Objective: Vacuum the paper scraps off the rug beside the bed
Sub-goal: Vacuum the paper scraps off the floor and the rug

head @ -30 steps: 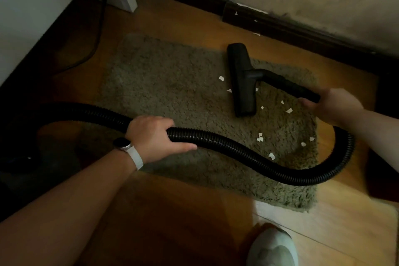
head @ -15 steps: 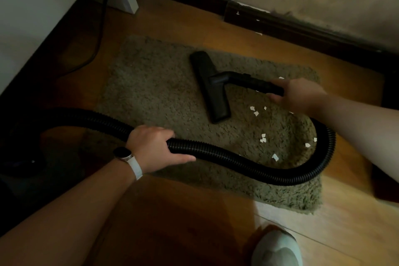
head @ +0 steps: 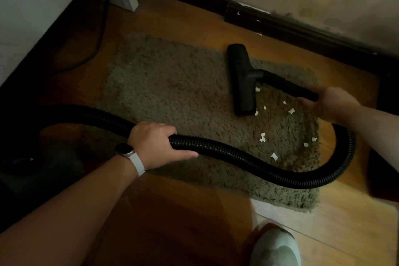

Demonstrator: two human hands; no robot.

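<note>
Paper scraps (head: 262, 137), small and white, lie scattered over the right part of the shaggy olive rug (head: 172, 93), which sits on a wooden floor (head: 172, 222) with its long axis running from about 10 o'clock to 4 o'clock across the view. Going left to right: a white bed frame (head: 32, 6) fills the 10 o'clock corner, with a thin black cable (head: 103, 28) trailing down beside it. The left hand (head: 154, 143), with a white-strapped watch (head: 127, 153) on its wrist, is curled around the ribbed black hose (head: 226, 154), thumb underneath. The hose sweeps on rightward and loops up at 3 o'clock. The black floor nozzle (head: 241, 80) rests on the rug, its long axis pointing from 12 to 6 o'clock, its near end touching a scrap. Its tube (head: 289, 85) runs toward 4 o'clock into the right hand (head: 328, 101), which is closed around it. A pale shoe (head: 276, 248) shows at 5 o'clock. No writing or brand can be read on anything.
</note>
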